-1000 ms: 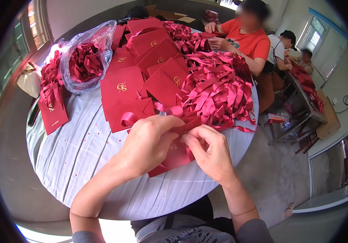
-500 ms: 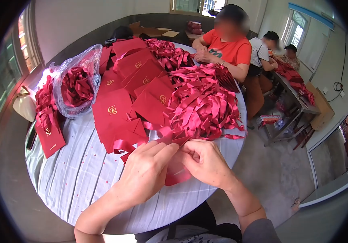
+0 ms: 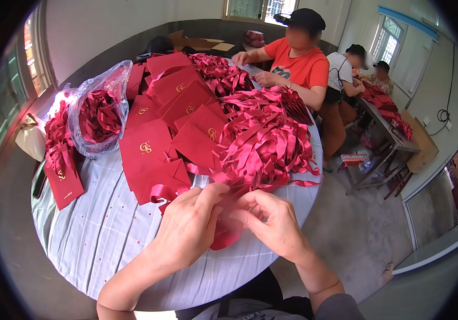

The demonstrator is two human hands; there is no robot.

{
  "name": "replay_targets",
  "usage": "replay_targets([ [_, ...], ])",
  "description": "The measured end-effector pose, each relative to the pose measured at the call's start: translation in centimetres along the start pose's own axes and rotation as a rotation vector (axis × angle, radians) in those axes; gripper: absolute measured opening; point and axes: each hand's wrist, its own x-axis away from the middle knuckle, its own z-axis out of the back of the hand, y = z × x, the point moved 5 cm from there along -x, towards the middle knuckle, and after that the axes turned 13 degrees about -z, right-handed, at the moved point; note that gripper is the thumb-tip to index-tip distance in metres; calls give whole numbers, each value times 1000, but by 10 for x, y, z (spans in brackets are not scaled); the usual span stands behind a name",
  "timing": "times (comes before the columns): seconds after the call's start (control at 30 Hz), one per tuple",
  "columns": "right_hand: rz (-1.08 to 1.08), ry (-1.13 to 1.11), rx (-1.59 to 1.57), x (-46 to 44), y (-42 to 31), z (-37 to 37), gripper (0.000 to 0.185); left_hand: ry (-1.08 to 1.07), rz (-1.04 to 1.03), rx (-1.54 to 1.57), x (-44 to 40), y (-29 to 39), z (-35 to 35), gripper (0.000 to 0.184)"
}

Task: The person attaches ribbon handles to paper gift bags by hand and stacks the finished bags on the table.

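A small dark red paper bag (image 3: 226, 230) is between my hands above the near edge of the table, partly blurred. My left hand (image 3: 193, 221) is closed on its left side, thumb and fingers bent over the paper. On the other side, my right hand (image 3: 271, 220) has its fingers curled in a pinch at the bag's upper right. What lies between those fingertips is blurred. Just beyond my hands is a big heap of red ribbon loops (image 3: 266, 138). Flat red paper bags with gold lettering (image 3: 145, 146) lie overlapped to its left, and a loose ribbon loop (image 3: 161, 192) curls near my left hand.
The round table (image 3: 93, 234) has a pale striped cloth. At its left are a clear plastic bag (image 3: 124, 101) of red ribbons and a single red bag (image 3: 63, 184). Across the table sits a person in a red shirt (image 3: 306, 69). Other people work at a side table (image 3: 391, 136).
My right hand has shifted slightly right and down, away from my left hand, its fingers a little more parted. The person in red has moved one hand outward to the left.
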Motion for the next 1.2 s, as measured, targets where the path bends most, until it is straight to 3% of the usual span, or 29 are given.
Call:
replay_targets([
  [0.23,302,196,204,-1,-7,-4,14,-71,-16,4,-1,3,-2,28],
  [0.33,234,205,255,0,-23,5,21,-75,15,2,-1,2,-1,30],
  [0.4,353,194,385,-7,-32,13,28,-54,12,-2,1,2,-1,31],
  [0.47,497,35,466,-12,-35,12,26,-66,36,-12,3,1,-3,32],
  [0.6,501,-145,491,-23,-50,18,18,-84,5,-10,3,3,-4,32],
  [0.7,454,-259,556,-34,-48,17,10,-79,-6,-30,3,5,-6,33],
  [0.83,389,-557,729,-48,-55,6,14,-47,-35,-25,0,8,-6,33],
  [0.93,100,-833,718,-69,-54,-6,20,-53,-32,-24,0,12,-7,32],
  [1.07,-73,-889,797,-73,-57,-10,17,-48,-27,-25,0,12,-9,28],
  [1.2,-23,-778,655,-77,-45,-10,16,-38,-47,-51,-1,11,-8,23],
])
